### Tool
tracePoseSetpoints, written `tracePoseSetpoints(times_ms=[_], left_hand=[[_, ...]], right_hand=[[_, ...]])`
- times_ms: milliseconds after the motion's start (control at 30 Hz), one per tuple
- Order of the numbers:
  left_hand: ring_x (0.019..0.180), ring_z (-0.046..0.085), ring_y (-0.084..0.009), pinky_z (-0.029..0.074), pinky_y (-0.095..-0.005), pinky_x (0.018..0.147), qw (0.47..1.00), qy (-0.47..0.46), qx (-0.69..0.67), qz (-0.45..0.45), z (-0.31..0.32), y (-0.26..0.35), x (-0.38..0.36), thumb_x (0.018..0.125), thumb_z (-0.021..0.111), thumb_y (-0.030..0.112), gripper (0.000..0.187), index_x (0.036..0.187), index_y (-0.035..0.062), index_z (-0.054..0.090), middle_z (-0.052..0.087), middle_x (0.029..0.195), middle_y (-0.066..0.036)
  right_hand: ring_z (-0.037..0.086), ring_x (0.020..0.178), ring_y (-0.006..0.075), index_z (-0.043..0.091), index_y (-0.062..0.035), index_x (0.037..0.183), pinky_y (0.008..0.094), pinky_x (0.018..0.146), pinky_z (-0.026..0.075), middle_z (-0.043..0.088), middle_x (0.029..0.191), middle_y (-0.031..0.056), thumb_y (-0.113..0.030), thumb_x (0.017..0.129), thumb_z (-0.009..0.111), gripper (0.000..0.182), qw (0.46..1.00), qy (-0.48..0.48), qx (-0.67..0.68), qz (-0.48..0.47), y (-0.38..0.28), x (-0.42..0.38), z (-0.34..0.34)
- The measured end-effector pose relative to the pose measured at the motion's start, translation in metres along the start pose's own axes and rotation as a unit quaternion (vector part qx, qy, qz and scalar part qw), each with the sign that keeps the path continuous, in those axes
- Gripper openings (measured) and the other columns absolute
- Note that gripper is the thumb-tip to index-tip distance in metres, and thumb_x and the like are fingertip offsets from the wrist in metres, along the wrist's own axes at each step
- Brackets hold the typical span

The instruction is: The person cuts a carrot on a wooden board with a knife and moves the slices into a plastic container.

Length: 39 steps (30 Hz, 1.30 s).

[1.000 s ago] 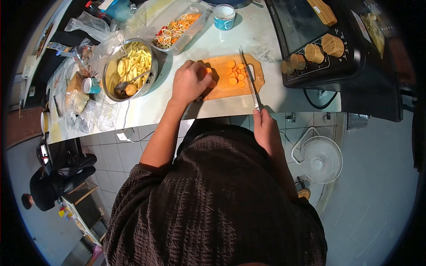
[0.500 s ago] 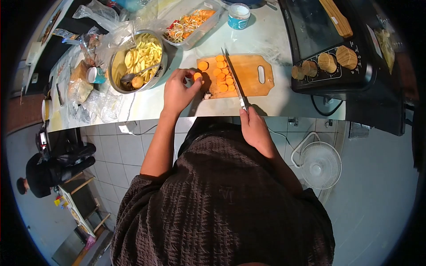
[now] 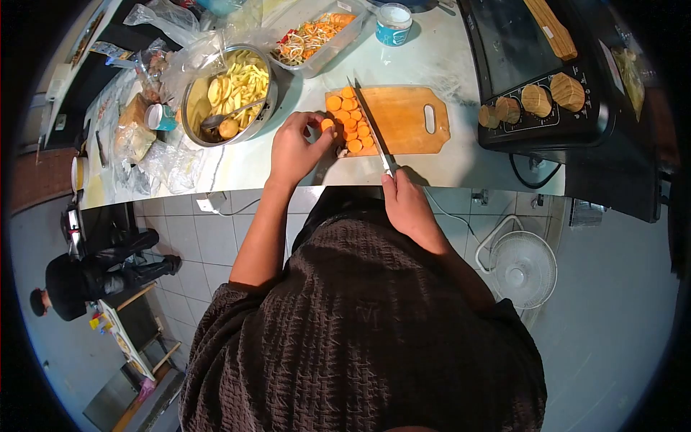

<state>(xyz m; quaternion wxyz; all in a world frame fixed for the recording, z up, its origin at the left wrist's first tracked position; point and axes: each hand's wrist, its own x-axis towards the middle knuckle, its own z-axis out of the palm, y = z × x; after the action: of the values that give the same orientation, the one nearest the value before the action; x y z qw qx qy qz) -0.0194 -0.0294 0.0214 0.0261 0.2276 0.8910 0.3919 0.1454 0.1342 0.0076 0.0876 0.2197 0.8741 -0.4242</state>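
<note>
Right hand [image 3: 409,205]: fingers wrapped round the handle of a knife [image 3: 372,124], blade slanting across the cutting board [image 3: 403,119]. Left hand [image 3: 294,151]: fingers narrow, holding a carrot slice [image 3: 327,124] at the board's left edge. Other slices [image 3: 350,122] grouped left of the blade (packed close, hard to count). Board flat on pale surface [image 3: 432,50]; metal pot [image 3: 263,124] near left hand.

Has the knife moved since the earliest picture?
Yes. Judged against the cutting board, the knife has shifted left, away from the handle slot, with the carrot slices now crowded at the board's left end.
</note>
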Motion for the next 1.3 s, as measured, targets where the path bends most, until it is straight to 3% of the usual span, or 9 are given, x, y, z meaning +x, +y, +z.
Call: tracePoseSetpoints(times_ms=[67,167,233,367,433,633,800,1133,1300], left_hand=[[0.061,0.058,-0.0224,0.048,-0.0332,0.060,1.000,-0.003,0.006,0.000,-0.002,0.001,0.000,0.078,0.074,0.022,0.025,0.090,0.0011,0.067,0.063,0.081,-0.010],[0.075,0.060,-0.0188,0.051,-0.0308,0.062,0.999,-0.037,0.021,-0.024,-0.001,0.002,0.000,0.080,0.075,0.022,0.028,0.095,-0.0002,0.068,0.066,0.092,-0.010],[0.063,0.060,-0.0224,0.050,-0.0330,0.061,1.000,-0.006,0.002,0.010,0.003,0.001,0.000,0.077,0.074,0.020,0.026,0.093,0.0013,0.067,0.064,0.083,-0.010],[0.066,0.062,-0.0222,0.051,-0.0333,0.064,0.999,-0.015,-0.008,0.049,0.011,0.009,0.006,0.077,0.074,0.020,0.026,0.094,0.0013,0.067,0.065,0.085,-0.010],[0.070,0.063,-0.0240,0.052,-0.0347,0.066,0.997,-0.034,-0.014,0.074,0.017,0.017,0.010,0.076,0.075,0.020,0.029,0.096,0.0008,0.068,0.065,0.083,-0.011],[0.080,0.062,-0.0307,0.048,-0.0399,0.077,0.982,-0.086,0.035,0.165,0.051,0.037,0.033,0.073,0.073,0.019,0.032,0.100,0.0032,0.066,0.067,0.084,-0.011],[0.098,0.057,-0.0298,0.042,-0.0416,0.087,0.958,-0.101,0.063,0.259,0.071,0.042,0.044,0.073,0.073,0.023,0.039,0.107,0.0044,0.066,0.066,0.099,-0.011],[0.103,0.051,-0.0281,0.035,-0.0398,0.090,0.974,-0.108,0.125,0.157,0.054,0.045,0.029,0.074,0.070,0.022,0.032,0.102,0.0069,0.068,0.063,0.102,-0.008],[0.097,0.054,-0.0278,0.035,-0.0394,0.084,0.986,-0.025,0.113,0.123,0.057,0.031,0.033,0.076,0.070,0.023,0.024,0.095,0.0079,0.069,0.065,0.093,-0.008]], right_hand=[[0.058,0.087,0.0504,0.050,0.0026,0.095,0.0560,0.075,0.044,0.061,0.087,0.0310,-0.032,0.101,0.041,0.037,1.000,0.007,0.001,-0.005,0.001,0.000,0.004],[0.056,0.087,0.0504,0.050,0.0026,0.093,0.0547,0.073,0.044,0.060,0.086,0.0306,-0.032,0.101,0.042,0.036,1.000,0.016,0.003,-0.007,-0.001,-0.002,0.003],[0.056,0.086,0.0504,0.050,0.0024,0.094,0.0546,0.073,0.044,0.061,0.086,0.0304,-0.032,0.101,0.043,0.036,1.000,0.021,0.003,-0.005,-0.001,-0.004,0.000],[0.058,0.085,0.0501,0.051,0.0018,0.095,0.0560,0.073,0.045,0.062,0.085,0.0295,-0.032,0.100,0.043,0.035,0.999,0.040,0.012,0.011,0.006,-0.008,-0.012],[0.059,0.085,0.0501,0.051,0.0014,0.096,0.0573,0.075,0.045,0.063,0.085,0.0294,-0.033,0.100,0.043,0.036,0.998,0.047,0.023,0.020,0.011,-0.011,-0.016],[0.057,0.078,0.0465,0.051,-0.0003,0.092,0.0473,0.065,0.044,0.060,0.078,0.0236,-0.031,0.100,0.047,0.032,0.990,0.105,0.073,0.058,0.026,-0.024,-0.032],[0.056,0.072,0.0444,0.051,-0.0001,0.091,0.0439,0.063,0.044,0.059,0.076,0.0228,-0.031,0.100,0.048,0.032,0.986,0.100,0.115,0.075,0.034,-0.030,-0.039],[0.058,0.084,0.0496,0.052,0.0002,0.094,0.0531,0.068,0.044,0.062,0.084,0.0265,-0.030,0.101,0.044,0.032,0.996,0.066,0.052,0.043,0.032,-0.027,-0.039],[0.057,0.084,0.0508,0.053,-0.0001,0.095,0.0553,0.071,0.044,0.062,0.085,0.0282,-0.031,0.101,0.043,0.033,0.998,0.054,0.004,0.034,0.032,-0.020,-0.035]])
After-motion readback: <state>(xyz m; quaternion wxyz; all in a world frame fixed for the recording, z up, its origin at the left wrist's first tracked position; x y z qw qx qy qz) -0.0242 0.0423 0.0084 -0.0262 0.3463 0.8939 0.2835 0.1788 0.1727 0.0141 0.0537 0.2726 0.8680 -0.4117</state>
